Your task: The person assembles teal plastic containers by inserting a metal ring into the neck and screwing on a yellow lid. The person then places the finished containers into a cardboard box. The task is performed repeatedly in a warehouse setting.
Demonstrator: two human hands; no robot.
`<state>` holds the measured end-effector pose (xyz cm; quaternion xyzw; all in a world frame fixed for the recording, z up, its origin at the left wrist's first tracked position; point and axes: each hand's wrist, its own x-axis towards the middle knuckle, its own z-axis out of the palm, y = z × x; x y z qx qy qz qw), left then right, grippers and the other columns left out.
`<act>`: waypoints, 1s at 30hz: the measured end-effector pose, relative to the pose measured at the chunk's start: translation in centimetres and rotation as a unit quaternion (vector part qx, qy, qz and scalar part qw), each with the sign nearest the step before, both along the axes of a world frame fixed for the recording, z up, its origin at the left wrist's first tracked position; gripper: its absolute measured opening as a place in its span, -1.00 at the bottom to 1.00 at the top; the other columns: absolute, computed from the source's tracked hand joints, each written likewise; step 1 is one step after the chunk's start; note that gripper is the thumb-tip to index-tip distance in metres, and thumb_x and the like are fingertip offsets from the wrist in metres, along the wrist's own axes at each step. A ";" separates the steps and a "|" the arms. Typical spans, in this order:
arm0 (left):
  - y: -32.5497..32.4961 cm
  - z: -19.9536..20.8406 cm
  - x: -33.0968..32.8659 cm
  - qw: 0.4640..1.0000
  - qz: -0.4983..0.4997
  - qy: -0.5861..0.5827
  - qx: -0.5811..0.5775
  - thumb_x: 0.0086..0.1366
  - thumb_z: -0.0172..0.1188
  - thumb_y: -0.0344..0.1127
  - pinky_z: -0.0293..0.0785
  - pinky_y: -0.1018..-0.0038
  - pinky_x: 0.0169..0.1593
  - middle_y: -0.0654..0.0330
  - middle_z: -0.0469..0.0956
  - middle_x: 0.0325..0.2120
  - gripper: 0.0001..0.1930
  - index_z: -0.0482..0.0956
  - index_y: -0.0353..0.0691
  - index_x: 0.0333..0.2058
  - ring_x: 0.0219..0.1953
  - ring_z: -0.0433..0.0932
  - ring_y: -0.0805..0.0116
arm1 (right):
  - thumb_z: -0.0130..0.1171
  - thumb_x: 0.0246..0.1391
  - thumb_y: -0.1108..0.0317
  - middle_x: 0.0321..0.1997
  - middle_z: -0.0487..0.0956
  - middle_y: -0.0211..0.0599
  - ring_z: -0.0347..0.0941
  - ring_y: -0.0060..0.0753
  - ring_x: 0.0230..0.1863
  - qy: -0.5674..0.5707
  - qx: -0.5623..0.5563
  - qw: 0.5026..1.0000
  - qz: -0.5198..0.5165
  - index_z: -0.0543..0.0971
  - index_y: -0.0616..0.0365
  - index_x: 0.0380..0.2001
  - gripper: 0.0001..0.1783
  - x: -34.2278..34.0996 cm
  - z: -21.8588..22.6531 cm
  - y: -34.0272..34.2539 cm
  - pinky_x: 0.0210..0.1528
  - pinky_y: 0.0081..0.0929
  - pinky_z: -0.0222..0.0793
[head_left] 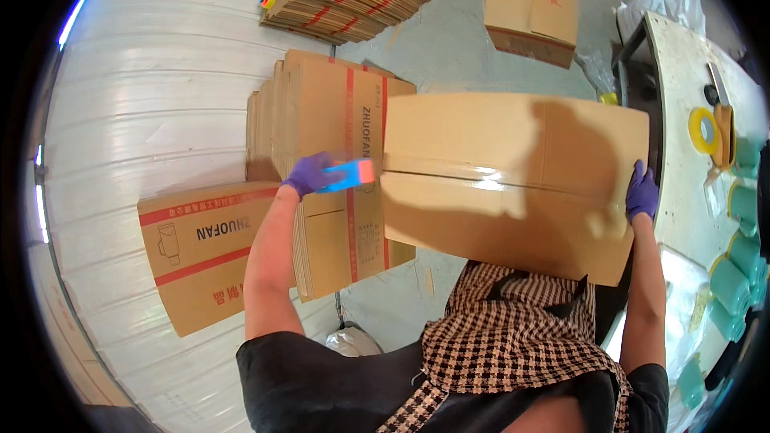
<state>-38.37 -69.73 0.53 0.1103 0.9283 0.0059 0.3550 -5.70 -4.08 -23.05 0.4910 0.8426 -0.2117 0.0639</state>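
A large brown cardboard box point(449, 132) is in front of me, its flaps meeting along a middle seam with a shiny strip that looks like clear tape. My right hand point(642, 191), in a purple glove, grips the box's right edge, fingers lying over its side. At the box's left end, my left hand point(309, 176), also purple-gloved, is closed around a small blue block-shaped thing point(346, 176) with a pinkish-red end. Slight blur hides its exact kind. Behind that hand stands a stack of flattened cartons point(321, 112) with red stripes.
Another printed carton point(200, 244) leans by the white ribbed wall point(160, 112). More flattened cartons point(353, 0) and a carton point(531, 8) are farther back. The right-hand table point(678, 72) carries a yellow tape roll point(704, 130) and several teal cups point(730, 285).
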 end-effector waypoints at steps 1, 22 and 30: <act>-4.6 -1.7 -1.3 0.993 -0.014 0.050 -0.108 0.06 0.24 0.30 0.51 0.29 0.03 0.03 0.64 -0.07 -0.38 0.60 -0.11 -0.11 -0.08 0.64 0.08 | -0.37 0.34 -0.31 -0.13 0.60 0.33 0.52 0.36 -0.04 -0.034 -0.017 0.999 0.022 0.39 0.13 0.22 -0.22 -1.4 -0.9 -0.8 0.06 0.14 0.39; -8.6 -24.0 -5.8 0.994 0.055 -0.095 0.018 0.01 0.43 0.10 0.48 0.37 -0.23 0.12 0.60 -0.40 -0.51 0.56 -0.19 -0.30 -0.34 0.54 0.34 | -0.20 0.41 -0.09 0.12 0.58 0.07 0.50 0.04 0.15 0.114 0.037 0.992 0.044 0.51 0.26 0.13 -0.37 4.5 -16.9 8.0 0.16 -0.25 0.39; 0.2 -34.1 -3.1 0.988 -0.111 0.022 0.104 0.07 0.33 0.11 0.49 0.18 -0.17 0.05 0.65 -0.47 -0.56 0.61 -0.14 -0.28 -0.33 0.64 -0.06 | -0.18 0.42 -0.01 0.25 0.50 0.03 0.35 -0.11 0.34 0.093 -0.001 0.996 -0.017 0.46 0.39 0.16 -0.38 5.7 -18.2 8.0 0.39 -0.39 0.17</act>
